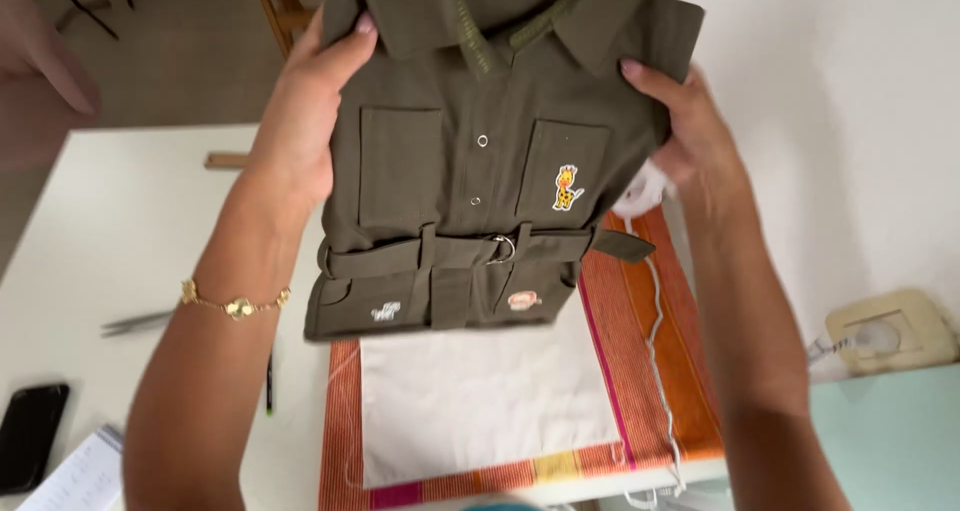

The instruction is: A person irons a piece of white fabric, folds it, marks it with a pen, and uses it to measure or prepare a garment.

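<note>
I hold up a folded olive-green child's shirt [480, 161] with snap buttons, chest pockets, a belt with a metal ring and small animal patches. My left hand [305, 121] grips its left edge near the collar. My right hand [680, 121] grips its right edge, fingers behind the cloth. The shirt hangs above a white cloth [480, 401] that lies on an orange striped mat [660, 351].
A white table [120, 231] carries scissors [135, 322], a black pen [269, 383], a black phone [30, 436] and paper [80, 476] at the front left. A white cord [655, 341] trails over the mat. A beige wall fitting [885, 336] sits at right. A wooden chair [280, 6] stands behind.
</note>
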